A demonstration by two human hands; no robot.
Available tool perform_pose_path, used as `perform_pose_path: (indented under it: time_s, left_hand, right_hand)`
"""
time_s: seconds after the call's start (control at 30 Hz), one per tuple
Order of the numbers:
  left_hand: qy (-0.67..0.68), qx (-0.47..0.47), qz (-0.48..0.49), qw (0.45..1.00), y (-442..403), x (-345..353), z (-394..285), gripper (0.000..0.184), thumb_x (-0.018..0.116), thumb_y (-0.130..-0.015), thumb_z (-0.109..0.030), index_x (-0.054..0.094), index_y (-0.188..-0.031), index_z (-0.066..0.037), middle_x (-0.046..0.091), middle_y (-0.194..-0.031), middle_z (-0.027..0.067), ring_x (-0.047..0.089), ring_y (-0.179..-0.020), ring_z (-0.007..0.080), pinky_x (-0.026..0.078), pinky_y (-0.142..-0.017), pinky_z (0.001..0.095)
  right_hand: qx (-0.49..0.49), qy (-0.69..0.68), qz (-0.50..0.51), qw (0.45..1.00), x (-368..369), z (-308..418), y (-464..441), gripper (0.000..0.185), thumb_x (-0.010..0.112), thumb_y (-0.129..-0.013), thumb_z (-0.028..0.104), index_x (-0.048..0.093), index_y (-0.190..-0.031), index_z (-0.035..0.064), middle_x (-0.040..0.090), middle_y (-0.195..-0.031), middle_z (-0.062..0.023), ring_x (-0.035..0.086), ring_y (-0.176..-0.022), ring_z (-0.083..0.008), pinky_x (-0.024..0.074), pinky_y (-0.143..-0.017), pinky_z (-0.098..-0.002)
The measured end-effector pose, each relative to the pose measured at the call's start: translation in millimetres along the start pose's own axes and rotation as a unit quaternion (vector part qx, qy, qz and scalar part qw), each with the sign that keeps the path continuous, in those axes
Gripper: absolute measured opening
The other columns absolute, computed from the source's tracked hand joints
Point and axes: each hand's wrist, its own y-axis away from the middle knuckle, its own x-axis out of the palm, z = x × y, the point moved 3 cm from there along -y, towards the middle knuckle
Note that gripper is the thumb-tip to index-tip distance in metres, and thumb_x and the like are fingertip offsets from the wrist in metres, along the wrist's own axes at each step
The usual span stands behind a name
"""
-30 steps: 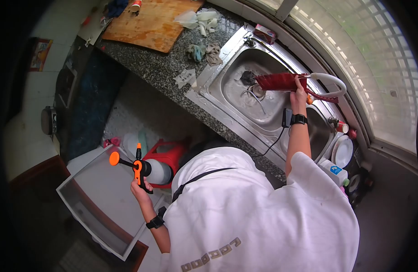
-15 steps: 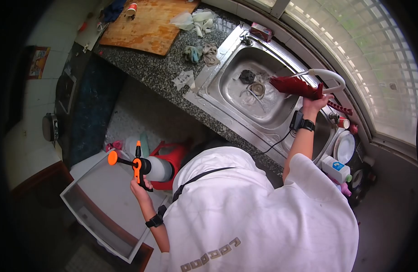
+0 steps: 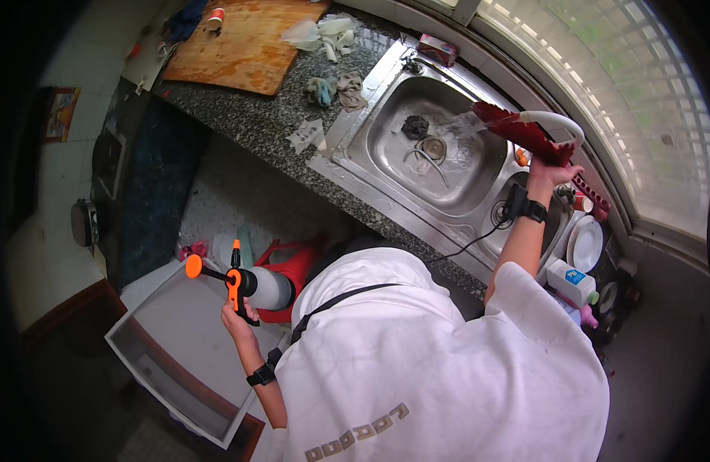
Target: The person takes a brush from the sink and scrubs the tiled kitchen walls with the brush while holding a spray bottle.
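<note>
My left hand is wrapped round the black and orange handle of a spray bottle with a whitish body. My right hand holds a dark red, jagged-edged object over the divider side of the metal sink. A white faucet arches over the red object, and water splashes off it into the left basin. In that basin lie a black scrubber and a curved metal piece near the drain.
A wooden board, plastic bags and rags are on the granite counter. White bottle and plates stand right of the sink. A red stool and white-framed drawer are below.
The red object has moved right and up, from over the basin to beneath the faucet, with my right hand. Water now splashes off it. My left hand has stayed in place.
</note>
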Motion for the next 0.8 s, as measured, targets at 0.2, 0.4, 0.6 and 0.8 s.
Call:
perform_pose_path:
  time_s: [0.2,0.4,0.6,0.8]
  left_hand:
    - [0.004,0.003,-0.003,1.0,3.5,2.0,2.0,0.038,0.034,-0.096,-0.032,0.054,-0.088,-0.001,0.046,-0.055,0.0045,0.043,-0.045,0.0143,0.04,-0.047,0.0297]
    - [0.015,0.002,-0.009,1.0,8.3,-0.6,5.1,0.039,0.034,-0.096,-0.032,0.054,-0.088,-0.001,0.046,-0.055,0.0044,0.042,-0.045,0.0144,0.04,-0.047,0.0295]
    - [0.016,-0.013,-0.028,0.999,15.3,-2.6,7.2,0.039,0.035,-0.095,-0.034,0.055,-0.088,-0.001,0.046,-0.055,0.0038,0.042,-0.045,0.0142,0.038,-0.047,0.0293]
    - [0.018,0.002,-0.038,0.999,18.7,-9.7,13.8,0.038,0.034,-0.094,-0.033,0.055,-0.089,-0.002,0.045,-0.054,0.0033,0.041,-0.045,0.0141,0.038,-0.047,0.0293]
  right_hand:
    - [0.073,0.089,-0.055,0.992,28.6,-56.9,21.5,0.053,0.033,-0.094,0.044,0.063,-0.114,0.0057,0.066,-0.111,-0.0131,0.056,-0.115,-0.0358,0.0413,-0.104,-0.0569]
    - [0.187,0.175,0.038,0.966,-18.1,-143.4,4.0,0.032,0.044,-0.102,0.021,0.058,-0.12,-0.0004,0.064,-0.119,-0.0165,0.061,-0.11,-0.0332,0.0465,-0.103,-0.0462]
    - [0.158,0.282,0.052,0.945,-21.3,-172.5,15.8,0.029,0.051,-0.102,0.019,0.059,-0.116,-0.0062,0.069,-0.104,-0.016,0.068,-0.089,-0.0237,0.0518,-0.092,-0.0375]
    - [0.081,0.258,-0.085,0.959,-65.1,-157.4,-2.3,0.036,0.043,-0.104,0.017,0.04,-0.129,-0.008,0.063,-0.113,-0.0232,0.066,-0.097,-0.0316,0.0522,-0.095,-0.0413]
